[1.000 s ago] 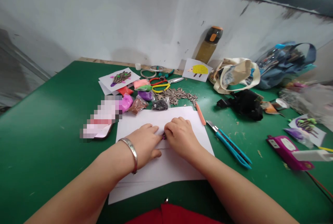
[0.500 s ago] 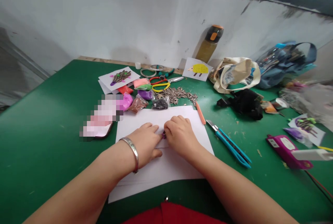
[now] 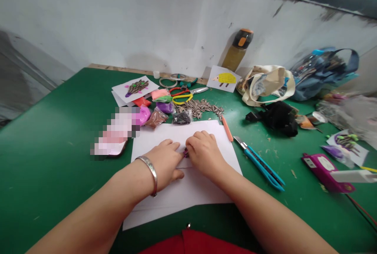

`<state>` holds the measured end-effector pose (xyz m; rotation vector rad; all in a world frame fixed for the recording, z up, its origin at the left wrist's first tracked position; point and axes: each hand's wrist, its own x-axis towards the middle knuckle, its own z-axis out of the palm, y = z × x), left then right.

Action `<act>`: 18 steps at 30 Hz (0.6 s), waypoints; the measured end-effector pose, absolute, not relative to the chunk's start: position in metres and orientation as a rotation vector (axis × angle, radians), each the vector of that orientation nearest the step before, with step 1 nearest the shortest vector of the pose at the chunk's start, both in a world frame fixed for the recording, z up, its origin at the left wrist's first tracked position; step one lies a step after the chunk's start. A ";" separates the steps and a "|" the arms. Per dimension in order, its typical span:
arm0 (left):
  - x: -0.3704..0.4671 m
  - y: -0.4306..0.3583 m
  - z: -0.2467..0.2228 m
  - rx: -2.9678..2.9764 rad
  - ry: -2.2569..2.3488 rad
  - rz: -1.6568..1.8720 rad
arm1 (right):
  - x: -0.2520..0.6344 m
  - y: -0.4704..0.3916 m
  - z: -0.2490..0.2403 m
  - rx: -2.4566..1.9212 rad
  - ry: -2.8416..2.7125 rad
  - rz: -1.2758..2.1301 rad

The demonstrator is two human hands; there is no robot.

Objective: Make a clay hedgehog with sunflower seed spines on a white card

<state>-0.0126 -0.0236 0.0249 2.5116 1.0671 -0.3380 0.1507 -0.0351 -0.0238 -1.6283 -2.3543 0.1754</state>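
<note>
My left hand [image 3: 165, 163], with a silver bangle [image 3: 149, 172] at the wrist, lies on white paper [image 3: 156, 203] with its fingers stretched out. One fingertip reaches a small dark purple piece [image 3: 185, 153] between the hands; it looks like modelling clay, though most of it is covered. My right hand [image 3: 203, 152] rests beside it with curled fingers closed over that spot, so whatever they pinch is hidden. Just beyond the paper lie bagged clay in black [image 3: 182, 117], brown [image 3: 156, 118] and purple [image 3: 165, 107], and a heap of striped sunflower seeds [image 3: 198, 107].
A blue utility knife [image 3: 262, 165] with its blade out and an orange stick [image 3: 227, 129] lie right of the paper. Scissors [image 3: 182, 97], a hedgehog card [image 3: 223, 78] and a bottle [image 3: 237, 51] stand further back. A magenta device [image 3: 326, 171] is at right.
</note>
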 end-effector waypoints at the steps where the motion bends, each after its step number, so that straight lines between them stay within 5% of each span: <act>1: -0.012 -0.024 0.025 2.512 1.066 -0.334 | 0.150 -0.036 -0.025 -1.627 -2.363 0.174; 18: -0.011 -0.024 0.026 2.523 1.075 -0.343 | 0.150 -0.035 -0.022 -1.619 -2.418 0.118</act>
